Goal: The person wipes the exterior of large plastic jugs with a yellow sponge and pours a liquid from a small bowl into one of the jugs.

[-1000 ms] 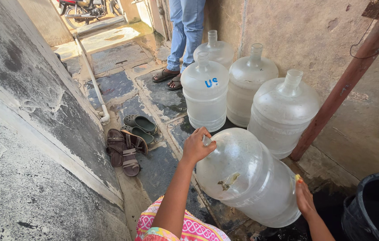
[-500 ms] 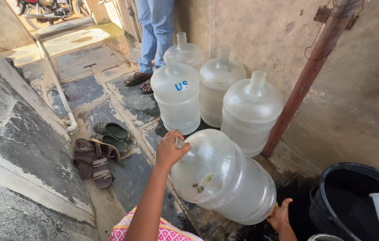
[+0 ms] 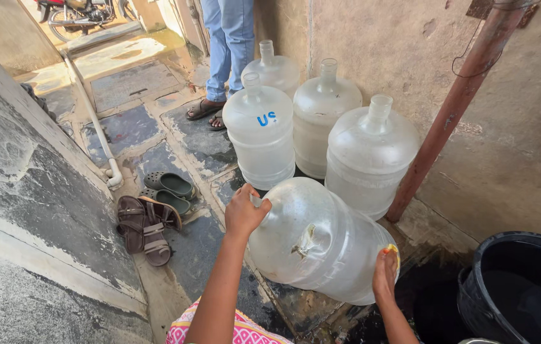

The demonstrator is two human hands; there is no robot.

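Your left hand (image 3: 245, 213) is reached forward on a nearly straight bare arm, its fingers (image 3: 259, 205) curled shut into a fist-like grip, knuckles up. Your right hand (image 3: 385, 275) sits lower and closer to you, palm pressed flat with the fingers pointing up and away, wrist bent back, the forearm rising from the bottom edge.

A large clear plastic water jug (image 3: 321, 245) lying on its side on the floor.

Its narrow neck points toward the left and away, its wide base toward the right and nearer the wall's foot. The translucent, ribbed body looks empty and carries a small torn patch on its flank. It rests just in front of the upright jugs, on wet, dark paving.
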